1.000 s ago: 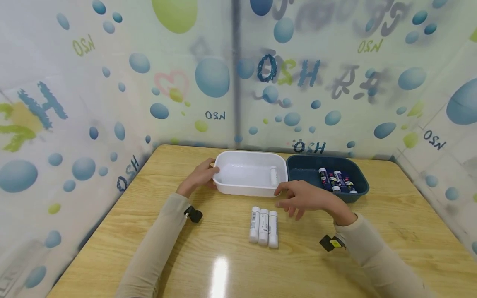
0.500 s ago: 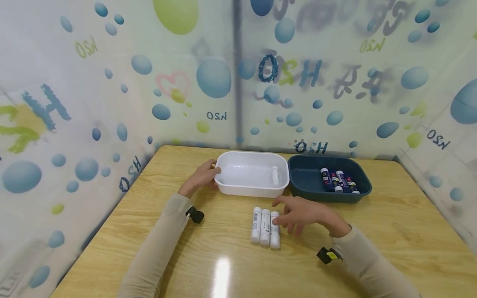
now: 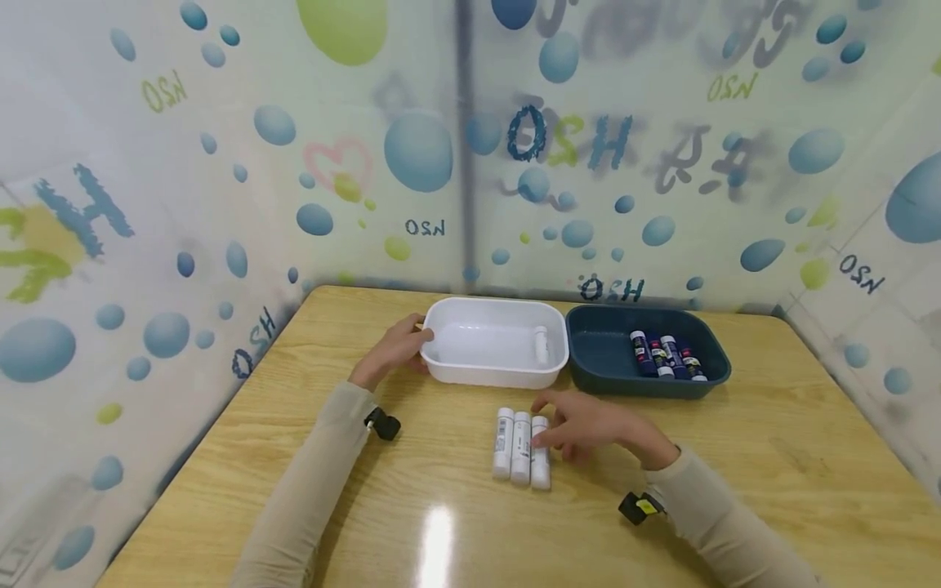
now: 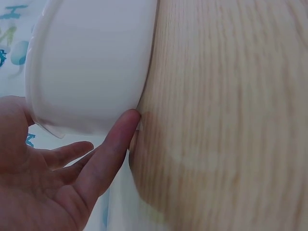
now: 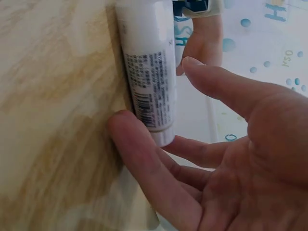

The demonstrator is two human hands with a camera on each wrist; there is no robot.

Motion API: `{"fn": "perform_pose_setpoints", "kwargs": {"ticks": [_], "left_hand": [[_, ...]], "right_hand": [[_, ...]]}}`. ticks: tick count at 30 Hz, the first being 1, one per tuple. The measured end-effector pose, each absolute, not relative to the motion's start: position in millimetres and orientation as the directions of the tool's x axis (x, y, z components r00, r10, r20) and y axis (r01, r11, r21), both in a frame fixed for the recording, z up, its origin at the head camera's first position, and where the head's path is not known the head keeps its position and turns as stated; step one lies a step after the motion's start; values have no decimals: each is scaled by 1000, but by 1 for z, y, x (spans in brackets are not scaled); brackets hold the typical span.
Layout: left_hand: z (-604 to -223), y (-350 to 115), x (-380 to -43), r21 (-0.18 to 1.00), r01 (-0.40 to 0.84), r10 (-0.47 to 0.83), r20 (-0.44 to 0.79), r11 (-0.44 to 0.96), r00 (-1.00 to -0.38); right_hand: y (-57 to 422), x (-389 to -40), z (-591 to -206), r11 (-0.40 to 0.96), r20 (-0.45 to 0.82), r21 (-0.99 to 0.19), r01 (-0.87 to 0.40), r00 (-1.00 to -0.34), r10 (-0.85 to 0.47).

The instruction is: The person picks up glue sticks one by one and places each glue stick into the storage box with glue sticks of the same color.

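White tray (image 3: pixel 485 376), head view: 1 pc., end held by L hand (image 3: pixel 390 351), thumb over rim. White tubes (image 3: pixel 521 449), 3 pcs., side by side at R hand's (image 3: pixel 590 420) fingertips. Beyond R hand we list 1 capped tube (image 3: pixel 541 345) in white tray; also navy tray (image 3: pixel 599 347) w/ dark tubes (image 3: pixel 671 358).

L wrist view: one fingertip low against tray wall.

R wrist view: hand part-open about end of nearest tube (image 5: pixel 149 62), thumb clear, nothing gripped; fingertip contact unclear.

Step, we judge: picking up that tube. Next: close thumb & fingers, lift w/o nudging neighbours.
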State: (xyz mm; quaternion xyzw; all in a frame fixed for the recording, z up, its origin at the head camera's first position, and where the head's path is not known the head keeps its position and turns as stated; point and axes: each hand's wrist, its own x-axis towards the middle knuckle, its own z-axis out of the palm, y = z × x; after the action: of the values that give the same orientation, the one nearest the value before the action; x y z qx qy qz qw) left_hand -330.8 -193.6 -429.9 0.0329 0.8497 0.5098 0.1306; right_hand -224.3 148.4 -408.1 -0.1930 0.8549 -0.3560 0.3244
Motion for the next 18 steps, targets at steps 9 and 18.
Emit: {"fn": "perform_pose_setpoints", "kwargs": {"ticks": [9,18], "left_hand": [[-432,-192,-333,874,-81,183,-189,479,-965],[-434,-192,-334,869,-79,176,-187,489,-966]], "right_hand": [[143,-221,-413,706,-393,-693,-145,-745,-539],[142,-221,-414,724,-406,-680,-114,-764,-501]]}}
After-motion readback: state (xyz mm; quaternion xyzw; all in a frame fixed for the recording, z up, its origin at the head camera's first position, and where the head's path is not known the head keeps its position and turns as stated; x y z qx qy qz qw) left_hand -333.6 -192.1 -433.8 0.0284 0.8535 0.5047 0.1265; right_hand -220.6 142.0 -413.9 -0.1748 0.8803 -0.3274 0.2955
